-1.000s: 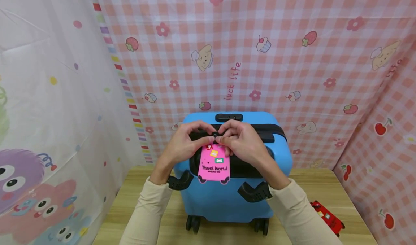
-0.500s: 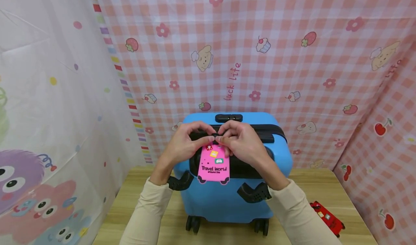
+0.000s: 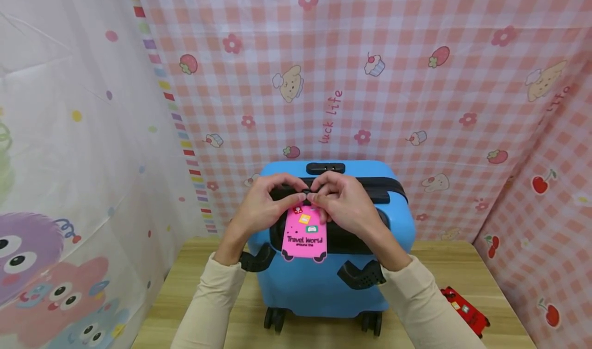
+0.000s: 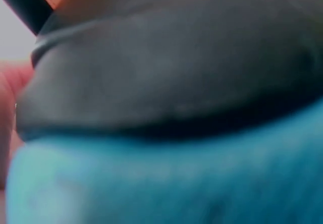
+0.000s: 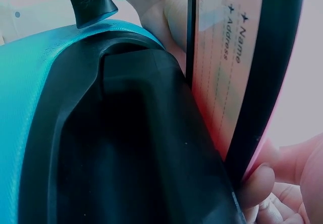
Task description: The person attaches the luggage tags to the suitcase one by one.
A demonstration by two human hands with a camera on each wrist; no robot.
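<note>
A pink luggage tag (image 3: 303, 233) with "Travel World" lettering hangs in front of a blue suitcase (image 3: 324, 287). Both hands meet at the black strap (image 3: 306, 197) on its top end, near the suitcase's handle. From the left, my left hand (image 3: 267, 202) pinches the strap between thumb and index finger. My right hand (image 3: 346, 205) pinches it from the other side, with lower fingers behind the tag. In the right wrist view, the tag's back shows a Name and Address card (image 5: 227, 62) beside the black handle (image 5: 136, 72). The left wrist view is blurred, mostly suitcase.
The suitcase stands on its wheels (image 3: 275, 318) on a wood-grain tabletop (image 3: 194, 287). A red luggage tag (image 3: 469, 310) lies at the right, near the right sleeve. Behind hangs a pink checked cloth (image 3: 259, 92), and a white patterned cloth (image 3: 92, 148) hangs at left.
The hands and the pink tag hold almost the same place. The black strap between the fingertips shifts slightly.
</note>
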